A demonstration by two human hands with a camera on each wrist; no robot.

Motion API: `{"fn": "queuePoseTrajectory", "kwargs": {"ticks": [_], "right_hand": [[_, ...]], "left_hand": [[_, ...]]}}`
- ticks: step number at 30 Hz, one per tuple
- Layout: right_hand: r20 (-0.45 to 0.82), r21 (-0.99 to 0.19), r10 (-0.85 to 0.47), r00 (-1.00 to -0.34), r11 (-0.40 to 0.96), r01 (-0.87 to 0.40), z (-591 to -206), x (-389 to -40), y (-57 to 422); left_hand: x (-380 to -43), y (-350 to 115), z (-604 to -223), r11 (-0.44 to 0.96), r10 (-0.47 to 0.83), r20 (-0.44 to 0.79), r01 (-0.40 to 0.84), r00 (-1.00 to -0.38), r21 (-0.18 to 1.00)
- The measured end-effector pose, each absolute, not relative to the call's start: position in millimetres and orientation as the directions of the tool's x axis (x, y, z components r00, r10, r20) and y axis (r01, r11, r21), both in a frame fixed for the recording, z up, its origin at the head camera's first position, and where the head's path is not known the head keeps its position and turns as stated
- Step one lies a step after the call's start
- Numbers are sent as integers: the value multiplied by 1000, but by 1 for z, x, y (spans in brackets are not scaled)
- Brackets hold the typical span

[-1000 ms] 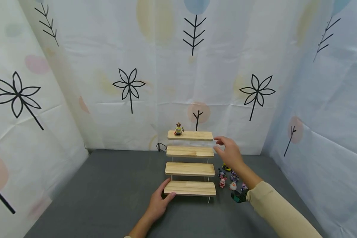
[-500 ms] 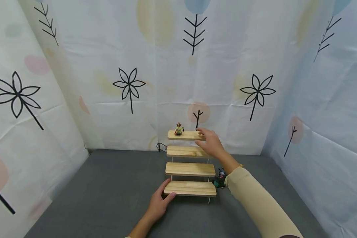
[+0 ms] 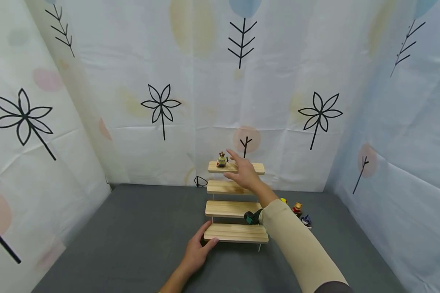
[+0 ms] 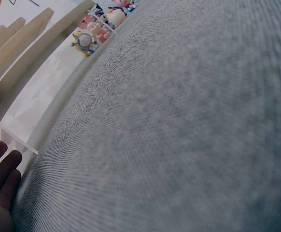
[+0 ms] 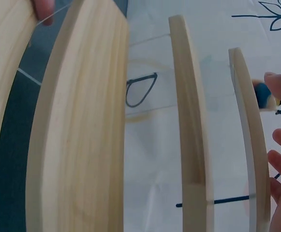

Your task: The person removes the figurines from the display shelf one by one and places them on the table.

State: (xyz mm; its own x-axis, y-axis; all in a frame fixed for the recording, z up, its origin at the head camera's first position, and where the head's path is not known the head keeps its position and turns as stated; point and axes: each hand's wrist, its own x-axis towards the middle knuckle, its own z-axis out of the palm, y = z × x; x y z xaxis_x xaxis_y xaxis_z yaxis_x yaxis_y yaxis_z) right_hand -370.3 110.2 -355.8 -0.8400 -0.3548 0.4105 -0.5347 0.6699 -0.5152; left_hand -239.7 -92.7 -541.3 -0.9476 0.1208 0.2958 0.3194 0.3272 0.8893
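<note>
A four-tier wooden display stand [image 3: 236,232] occupies the middle of the table. My left hand [image 3: 196,252] grips the left end of its lowest shelf, thumb at the front edge; in the left wrist view the fingers [image 4: 5,179] reach below the board. On the top shelf, left of centre, stands a small yellow figurine [image 3: 221,160] with a brown hat. My right hand [image 3: 243,173] hovers at that shelf just right of the figurine, thumb and fingers apart, holding nothing. In the right wrist view the figurine [image 5: 263,94] shows partly behind a fingertip.
Several small toy figures [image 3: 297,208] stand on the grey table [image 3: 150,228] right of the stand, partly covered by the right sleeve. A black loop of cord [image 3: 201,182] lies behind the stand at left. Patterned white cloth [image 3: 201,81] hangs behind and at both sides.
My right hand has moved left from beside the stand, across the top shelf, to near the yellow figurine. The left hand keeps its place on the lowest shelf.
</note>
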Motion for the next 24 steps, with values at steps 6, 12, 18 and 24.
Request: {"fn": "queuePoseTrajectory", "kwargs": {"ticks": [6,12,18,24], "right_hand": [[394,-504,-366,-843,681,-531,-347,-373,98],[348,-499,-367,-863,706,-502,-344,-376,91],[295,-498,-387,-874,718,-486,-345,-379,87],[275,-548,-382,-882,691,-471,-345,-377,87]], "left_hand": [[-239,-92,-538,322,117,301,323,-946,890],[-238,-92,-539,325,122,292,316,-949,891],[-237,-90,-538,336,116,276,299,-954,893],[-222,-88,-511,317,123,267,293,-956,902]]}}
